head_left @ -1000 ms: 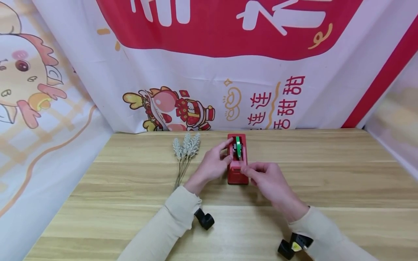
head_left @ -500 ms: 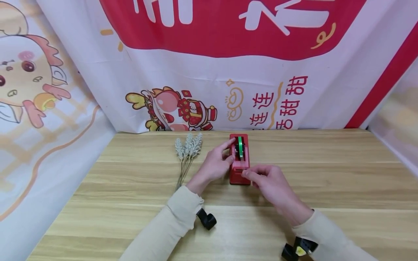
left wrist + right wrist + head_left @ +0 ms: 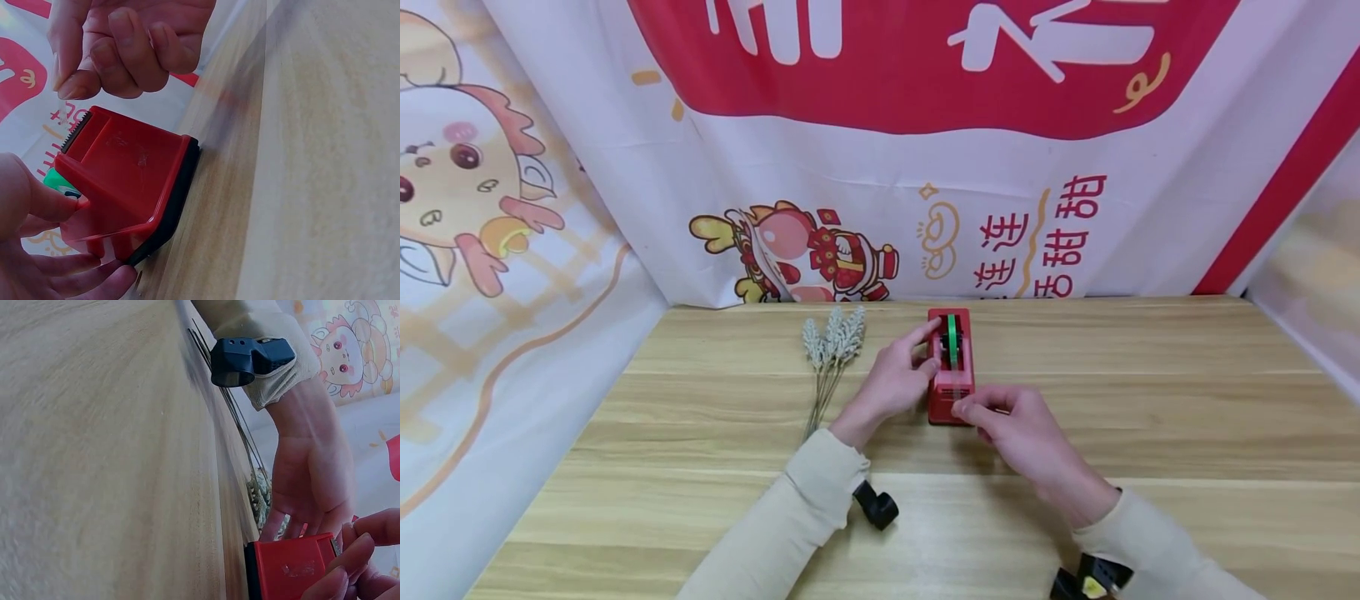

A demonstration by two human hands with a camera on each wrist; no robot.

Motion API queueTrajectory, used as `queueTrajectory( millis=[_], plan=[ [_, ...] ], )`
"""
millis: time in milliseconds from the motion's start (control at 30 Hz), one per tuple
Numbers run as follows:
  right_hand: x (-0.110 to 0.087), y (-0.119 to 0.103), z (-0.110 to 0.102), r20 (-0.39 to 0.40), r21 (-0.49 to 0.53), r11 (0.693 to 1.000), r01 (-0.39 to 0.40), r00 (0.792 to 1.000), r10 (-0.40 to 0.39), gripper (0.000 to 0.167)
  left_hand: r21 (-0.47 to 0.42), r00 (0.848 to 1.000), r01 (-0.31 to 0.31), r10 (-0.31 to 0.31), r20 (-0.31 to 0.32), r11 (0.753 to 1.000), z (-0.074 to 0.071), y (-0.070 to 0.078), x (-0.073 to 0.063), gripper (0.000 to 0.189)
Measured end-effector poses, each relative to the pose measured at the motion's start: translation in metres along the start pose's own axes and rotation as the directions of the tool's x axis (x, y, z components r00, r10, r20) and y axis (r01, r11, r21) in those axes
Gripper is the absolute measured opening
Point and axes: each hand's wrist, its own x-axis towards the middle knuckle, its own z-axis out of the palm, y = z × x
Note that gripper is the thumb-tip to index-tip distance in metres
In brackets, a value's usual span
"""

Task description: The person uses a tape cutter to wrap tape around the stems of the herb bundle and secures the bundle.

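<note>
A red tape dispenser [image 3: 940,410] with a dark base stands near the back of the table, its serrated cutter [image 3: 75,131] facing me. The roll's green core [image 3: 952,335] shows in its well. My left hand [image 3: 891,377] holds the dispenser's left side, thumb by the upper edge and other fingers lower down along the wall. Just past the cutter, the thumb and index finger of my right hand [image 3: 1018,427] pinch the end of the clear tape [image 3: 64,112], which stretches back over the cutter. In the right wrist view the dispenser's red front [image 3: 281,569] shows below both hands.
Dried grey flower stems [image 3: 827,354] lie on the wooden table [image 3: 715,400] left of the dispenser. A printed white and red cloth [image 3: 895,158] hangs at the table's back edge. Black wrist cameras [image 3: 876,506] sit on both sleeves.
My right hand has drawn slightly down toward me with the tape end, and the clear strip is longer. My left hand keeps its place on the dispenser.
</note>
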Motion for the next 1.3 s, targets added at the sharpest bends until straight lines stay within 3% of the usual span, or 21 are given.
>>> queueTrajectory(
  millis=[267, 1300],
  plan=[
    [0.0, 0.003, 0.001, 0.013, -0.02, 0.999, 0.04, 0.999, -0.039, 0.023, -0.01, 0.999, -0.035, 0.035, -0.001, 0.999, 0.0, -0.001, 0.0, 0.064],
    [-0.013, 0.007, 0.005, 0.025, -0.017, 0.998, 0.068, 0.997, -0.068, 0.02, 0.029, 1.0, -0.015, 0.015, -0.011, 0.999, 0.003, 0.001, -0.002, 0.061]
  ],
)
